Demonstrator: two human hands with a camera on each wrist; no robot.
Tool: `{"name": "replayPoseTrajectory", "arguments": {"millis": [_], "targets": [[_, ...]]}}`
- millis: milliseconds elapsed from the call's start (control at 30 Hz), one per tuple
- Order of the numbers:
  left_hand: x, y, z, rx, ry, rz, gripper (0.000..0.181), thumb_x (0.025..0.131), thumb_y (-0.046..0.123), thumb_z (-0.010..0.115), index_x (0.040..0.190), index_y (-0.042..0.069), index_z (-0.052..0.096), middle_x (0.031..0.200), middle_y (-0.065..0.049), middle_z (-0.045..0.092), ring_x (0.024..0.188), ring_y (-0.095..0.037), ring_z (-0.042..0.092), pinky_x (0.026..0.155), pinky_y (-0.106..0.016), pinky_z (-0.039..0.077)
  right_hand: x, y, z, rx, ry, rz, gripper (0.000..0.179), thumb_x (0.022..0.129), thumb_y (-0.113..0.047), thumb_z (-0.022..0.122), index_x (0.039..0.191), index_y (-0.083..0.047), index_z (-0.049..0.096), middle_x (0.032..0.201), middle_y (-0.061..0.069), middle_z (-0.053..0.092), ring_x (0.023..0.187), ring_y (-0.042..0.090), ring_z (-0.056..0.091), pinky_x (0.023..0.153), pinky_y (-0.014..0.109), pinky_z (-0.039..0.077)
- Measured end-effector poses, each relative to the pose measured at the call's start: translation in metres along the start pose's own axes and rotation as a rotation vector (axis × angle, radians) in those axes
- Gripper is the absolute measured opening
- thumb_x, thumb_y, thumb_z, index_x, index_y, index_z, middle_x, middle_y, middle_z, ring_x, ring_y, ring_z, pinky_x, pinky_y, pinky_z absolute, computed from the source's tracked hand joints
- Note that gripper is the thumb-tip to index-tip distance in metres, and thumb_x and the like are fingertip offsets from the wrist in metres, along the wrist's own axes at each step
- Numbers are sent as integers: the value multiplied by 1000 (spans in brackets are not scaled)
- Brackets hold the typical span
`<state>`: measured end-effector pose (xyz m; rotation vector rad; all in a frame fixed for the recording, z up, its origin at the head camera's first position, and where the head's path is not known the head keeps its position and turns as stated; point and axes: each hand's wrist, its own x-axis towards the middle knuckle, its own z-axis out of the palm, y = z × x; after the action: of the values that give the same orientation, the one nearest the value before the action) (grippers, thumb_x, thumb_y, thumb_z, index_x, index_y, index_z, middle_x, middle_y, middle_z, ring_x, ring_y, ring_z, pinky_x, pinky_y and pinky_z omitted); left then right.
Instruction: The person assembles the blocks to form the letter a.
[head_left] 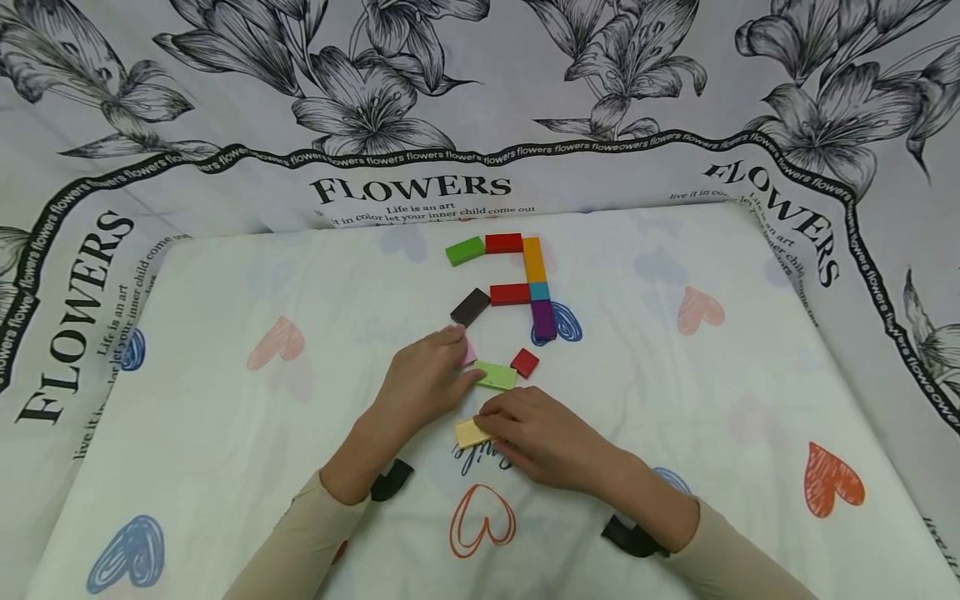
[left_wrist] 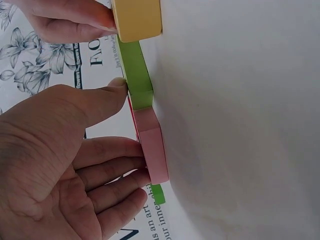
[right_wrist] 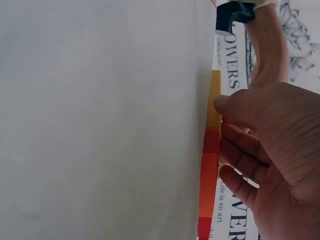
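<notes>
My left hand [head_left: 423, 371] lies beside a pink block [left_wrist: 152, 145], its fingertips touching the block's side. The left thumb is at the end of a light green block [head_left: 496, 375]. Close in front of me, my right hand [head_left: 543, 437] pinches a pale yellow block [head_left: 471, 433] between thumb and fingers. In the right wrist view the thumb of the right hand [right_wrist: 280, 155] rests on that yellow block [right_wrist: 214, 95]. A small red block [head_left: 525, 362] sits at the light green block's far right corner. A black block [head_left: 470, 307] lies just beyond the left fingertips.
Farther back, a green block [head_left: 466, 251], a red block [head_left: 503, 242], an orange block [head_left: 534, 260], a blue block [head_left: 539, 291], a purple block [head_left: 543, 320] and another red block [head_left: 510, 294] form a bent line. A white cloth [head_left: 637, 400] printed with hearts covers the table.
</notes>
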<state>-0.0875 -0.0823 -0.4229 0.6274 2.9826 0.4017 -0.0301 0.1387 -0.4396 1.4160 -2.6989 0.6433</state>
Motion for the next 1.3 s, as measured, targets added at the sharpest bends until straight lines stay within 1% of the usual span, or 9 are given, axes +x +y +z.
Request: {"name": "replayPoseTrajectory", "arguments": {"millis": [133, 267, 500, 700, 800, 867, 967, 1100, 1300], "targets": [[0, 0, 0, -2, 0, 0, 41, 93, 40, 82, 115, 6, 77, 147, -11, 67, 139, -29, 64, 108, -44, 58, 2, -1, 2, -15, 15, -3, 30, 99, -19, 75, 128, -14, 75, 124, -2, 73, 118, 15, 67, 108, 35, 55], [1, 0, -2, -2, 5, 3, 42, 93, 40, 82, 116, 6, 77, 147, -11, 67, 139, -29, 64, 108, -44, 58, 3, -2, 0, -19, 12, 17, 29, 98, -21, 77, 126, -16, 77, 122, -3, 74, 117, 15, 68, 107, 35, 56], [1, 0, -3, 1, -3, -4, 38, 93, 41, 82, 111, 7, 77, 147, -11, 68, 140, -28, 64, 108, -43, 58, 4, -2, -2, 1, 4, 29, 29, 96, -19, 79, 125, -17, 78, 119, -3, 76, 115, 14, 69, 106, 34, 56], [1, 0, -2, 12, 13, 6, 35, 92, 41, 82, 104, 8, 76, 146, -10, 68, 138, -27, 65, 108, -42, 58, 3, 2, -8, 3, 46, 7, 30, 92, -17, 81, 121, -16, 80, 115, -2, 77, 110, 14, 70, 101, 33, 59], [2, 0, -2, 13, 14, 12, 34, 92, 40, 82, 101, 8, 76, 145, -10, 69, 139, -27, 64, 108, -42, 58, 1, 6, -15, 0, 73, 20, 30, 89, -16, 83, 119, -16, 81, 114, -2, 77, 108, 14, 70, 99, 33, 60], [2, 0, -3, 13, 10, 14, 34, 93, 41, 82, 102, 8, 76, 146, -10, 68, 139, -27, 64, 109, -42, 58, -2, 9, -20, 3, 92, 42, 31, 88, -17, 85, 118, -17, 81, 114, -3, 77, 108, 15, 70, 98, 33, 60], [2, 0, -3, 10, -3, 8, 38, 93, 42, 81, 109, 7, 77, 147, -10, 67, 140, -27, 64, 109, -43, 57, -7, 14, -29, 14, 118, 92, 34, 86, -20, 88, 120, -17, 81, 115, -3, 76, 109, 14, 70, 95, 32, 62], [2, 0, -3, 8, -12, -7, 42, 93, 42, 81, 116, 7, 77, 148, -10, 67, 140, -28, 63, 110, -43, 56, -14, 23, -38, 27, 137, 166, 37, 86, -19, 88, 122, -18, 80, 119, -3, 76, 113, 16, 70, 94, 34, 63], [1, 1, -2, 4, -15, -23, 39, 93, 41, 82, 112, 7, 77, 148, -10, 67, 140, -28, 64, 109, -43, 57, -28, 38, -45, 29, 147, 286, 38, 85, -16, 89, 122, -15, 80, 120, 0, 75, 116, 19, 70, 91, 37, 65]]}}
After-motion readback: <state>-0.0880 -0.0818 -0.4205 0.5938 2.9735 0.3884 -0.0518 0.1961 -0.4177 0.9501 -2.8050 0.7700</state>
